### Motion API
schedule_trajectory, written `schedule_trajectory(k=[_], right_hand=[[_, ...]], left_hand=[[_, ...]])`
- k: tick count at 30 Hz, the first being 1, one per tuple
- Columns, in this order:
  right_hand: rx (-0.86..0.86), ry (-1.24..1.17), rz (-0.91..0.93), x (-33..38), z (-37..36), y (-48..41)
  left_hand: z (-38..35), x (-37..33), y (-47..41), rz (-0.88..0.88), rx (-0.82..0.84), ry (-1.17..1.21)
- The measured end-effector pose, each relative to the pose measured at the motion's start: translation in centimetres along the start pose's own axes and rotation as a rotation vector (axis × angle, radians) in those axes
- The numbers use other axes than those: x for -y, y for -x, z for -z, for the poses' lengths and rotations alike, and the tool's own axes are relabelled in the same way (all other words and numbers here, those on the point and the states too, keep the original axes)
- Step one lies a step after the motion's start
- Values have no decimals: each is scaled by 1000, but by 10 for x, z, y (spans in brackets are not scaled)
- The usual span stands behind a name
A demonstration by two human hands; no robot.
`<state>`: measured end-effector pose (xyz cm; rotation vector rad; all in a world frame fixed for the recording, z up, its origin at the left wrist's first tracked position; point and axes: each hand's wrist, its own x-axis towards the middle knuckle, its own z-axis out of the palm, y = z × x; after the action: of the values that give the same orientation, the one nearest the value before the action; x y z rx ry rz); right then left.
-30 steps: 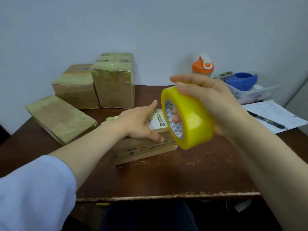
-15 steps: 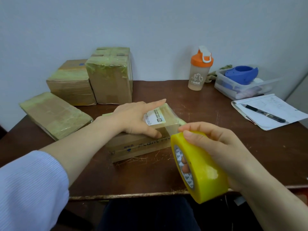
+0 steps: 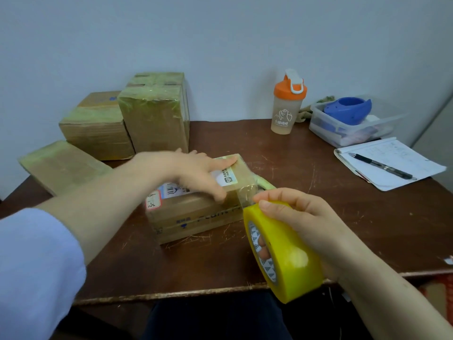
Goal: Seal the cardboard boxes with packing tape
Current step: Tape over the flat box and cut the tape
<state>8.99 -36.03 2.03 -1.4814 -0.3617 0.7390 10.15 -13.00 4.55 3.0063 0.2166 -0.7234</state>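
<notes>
A small flat cardboard box [image 3: 196, 217] with white labels lies in the middle of the brown table [image 3: 306, 168]. My left hand [image 3: 196, 173] presses flat on its top, fingers spread, thumb over the front edge. My right hand [image 3: 306, 224] grips a yellow roll of packing tape [image 3: 286, 256] near the table's front edge, right of the box. A clear strip of tape runs from the roll up onto the box's right end.
Three taped cardboard boxes [image 3: 152, 119] stand at the back left. An orange-lidded bottle [image 3: 288, 104], a clear plastic tub [image 3: 343, 128] with a blue object, and a notepad [image 3: 392, 163] with a pen [image 3: 382, 165] sit at the right.
My right hand brought the roll down from in front of the box towards the table's front edge, drawing tape over the box's right end. My left hand slid along the box top.
</notes>
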Motion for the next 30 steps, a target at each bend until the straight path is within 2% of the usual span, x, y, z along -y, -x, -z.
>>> schedule_trajectory(k=[2,4,6,10,15,20,22,24,26,27,28,30], right_hand=[[12,-8,-13,-1,0,-2],[19,-12,-20,-3,-1,-5],[29,-31,-25,-4,0,-5],[30,-48,-33,-5,4,-6],[61,-55,-22,-4,3,-9],[35,-58,-22,-2,2,-8],[4,-53,-22,-1,2,-8],[11,-39,-27,-1,3,-9],[29,-41,-44,0,3,-8],[33,-37,-52,0,4,-7],[32,-29,-54,0,4,-6],[38,-17,-55,-1,6,-8]], left_hand=[[12,-13,-8,-14,-59,10],[7,-34,-20,-66,-262,34],[-11,-52,-32,-116,-372,8],[-28,-49,-42,-161,-396,3],[-29,-48,-39,-361,-442,1],[-25,-49,-35,-324,-402,-112],[-24,-50,-32,-347,-389,-90],[-24,-51,-26,-390,-431,62],[-17,-46,-11,-356,-433,329],[-14,-38,-3,-298,-363,416],[-11,-27,4,-229,-258,391],[-10,-4,15,-99,-67,169]])
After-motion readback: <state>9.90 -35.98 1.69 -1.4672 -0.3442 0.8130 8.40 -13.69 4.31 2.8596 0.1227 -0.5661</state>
